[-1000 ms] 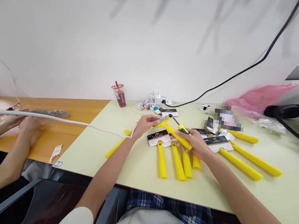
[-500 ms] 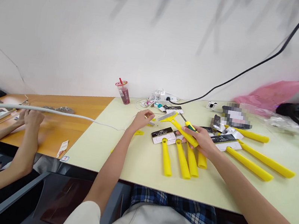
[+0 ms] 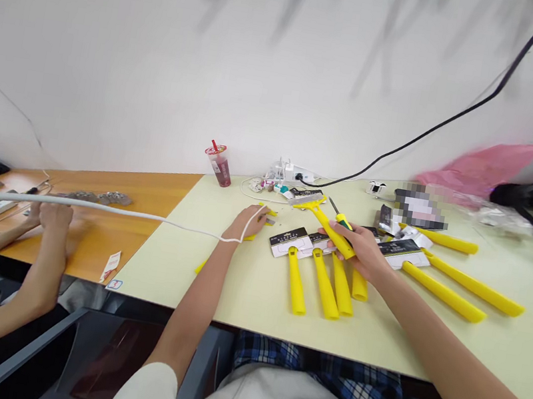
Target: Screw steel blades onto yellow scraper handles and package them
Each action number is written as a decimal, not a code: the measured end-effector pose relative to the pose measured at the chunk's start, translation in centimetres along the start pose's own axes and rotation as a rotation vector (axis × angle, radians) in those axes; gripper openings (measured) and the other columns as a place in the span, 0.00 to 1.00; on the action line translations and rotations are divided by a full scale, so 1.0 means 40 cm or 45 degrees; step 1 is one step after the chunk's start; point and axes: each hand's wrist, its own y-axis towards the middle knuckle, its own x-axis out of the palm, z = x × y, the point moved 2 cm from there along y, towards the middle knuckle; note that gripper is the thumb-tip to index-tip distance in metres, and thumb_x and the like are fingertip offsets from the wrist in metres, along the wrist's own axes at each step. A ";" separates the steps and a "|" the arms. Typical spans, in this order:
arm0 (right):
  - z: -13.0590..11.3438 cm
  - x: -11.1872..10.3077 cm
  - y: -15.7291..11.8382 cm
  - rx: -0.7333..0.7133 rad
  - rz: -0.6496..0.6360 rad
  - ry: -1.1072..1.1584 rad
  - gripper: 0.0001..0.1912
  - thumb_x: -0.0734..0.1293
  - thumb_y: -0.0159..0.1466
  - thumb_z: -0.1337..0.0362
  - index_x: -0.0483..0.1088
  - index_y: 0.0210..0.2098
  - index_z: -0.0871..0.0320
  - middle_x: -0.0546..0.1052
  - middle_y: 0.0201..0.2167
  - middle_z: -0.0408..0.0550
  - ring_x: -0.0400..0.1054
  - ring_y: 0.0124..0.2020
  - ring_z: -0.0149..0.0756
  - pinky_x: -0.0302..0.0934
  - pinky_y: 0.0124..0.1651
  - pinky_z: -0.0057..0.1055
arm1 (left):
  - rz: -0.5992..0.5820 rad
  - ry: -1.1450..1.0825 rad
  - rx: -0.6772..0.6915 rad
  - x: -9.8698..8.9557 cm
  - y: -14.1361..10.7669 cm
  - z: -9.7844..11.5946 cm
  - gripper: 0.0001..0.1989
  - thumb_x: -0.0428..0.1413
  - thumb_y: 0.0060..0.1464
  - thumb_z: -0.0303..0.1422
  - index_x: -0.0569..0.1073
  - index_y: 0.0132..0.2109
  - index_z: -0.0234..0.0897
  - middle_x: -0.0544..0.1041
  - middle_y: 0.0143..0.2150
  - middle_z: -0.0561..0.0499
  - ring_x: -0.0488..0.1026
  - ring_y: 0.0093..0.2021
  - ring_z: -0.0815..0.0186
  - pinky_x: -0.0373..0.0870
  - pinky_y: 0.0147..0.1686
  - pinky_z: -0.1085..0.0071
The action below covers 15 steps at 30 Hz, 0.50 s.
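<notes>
My right hand [image 3: 360, 247] is closed round a yellow scraper [image 3: 330, 226] with a wide grey blade head. The same hand also holds a screwdriver [image 3: 344, 221] with a green and yellow handle, its shaft pointing up and away. Lower on the table, my left hand [image 3: 247, 222] reaches down among small yellow parts [image 3: 267, 211]; its fingertips are mostly hidden, so I cannot see whether it grips one. Between my arms lie several yellow handles [image 3: 296, 282] next to black-and-white packaging cards [image 3: 289, 241].
More yellow handles [image 3: 476, 283] lie to the right. At the back stand a red drink cup [image 3: 221, 169] and a power strip [image 3: 301, 174]. A white cable [image 3: 167, 220] crosses my left forearm. A co-worker's hands [image 3: 56, 213] work at the orange table [image 3: 144, 207].
My left hand has gone down and slightly forward onto the small yellow parts. The scraper and screwdriver have tilted and shifted slightly right in my right hand. The white cable has moved.
</notes>
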 end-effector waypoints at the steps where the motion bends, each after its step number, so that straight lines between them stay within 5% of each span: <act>1: 0.000 0.001 0.000 0.001 -0.003 -0.002 0.21 0.88 0.53 0.58 0.80 0.37 0.60 0.88 0.45 0.62 0.77 0.27 0.36 0.63 0.14 0.25 | -0.013 0.033 0.005 0.003 0.001 0.004 0.19 0.54 0.68 0.27 0.83 0.60 0.42 0.83 0.61 0.43 0.77 0.63 0.52 0.71 0.68 0.57; 9: 0.007 -0.002 0.006 -0.010 -0.018 -0.015 0.21 0.87 0.55 0.56 0.80 0.39 0.60 0.88 0.48 0.63 0.79 0.28 0.37 0.64 0.15 0.25 | 0.004 0.224 -0.011 0.006 0.012 0.027 0.16 0.55 0.71 0.33 0.83 0.59 0.38 0.82 0.56 0.37 0.77 0.58 0.47 0.72 0.61 0.53; 15: 0.009 -0.001 0.005 -0.010 -0.026 -0.022 0.19 0.85 0.59 0.55 0.81 0.39 0.61 0.88 0.48 0.63 0.76 0.26 0.34 0.64 0.16 0.25 | 0.014 0.249 0.022 0.005 0.008 0.032 0.16 0.55 0.72 0.33 0.83 0.59 0.41 0.81 0.63 0.39 0.75 0.64 0.49 0.71 0.62 0.58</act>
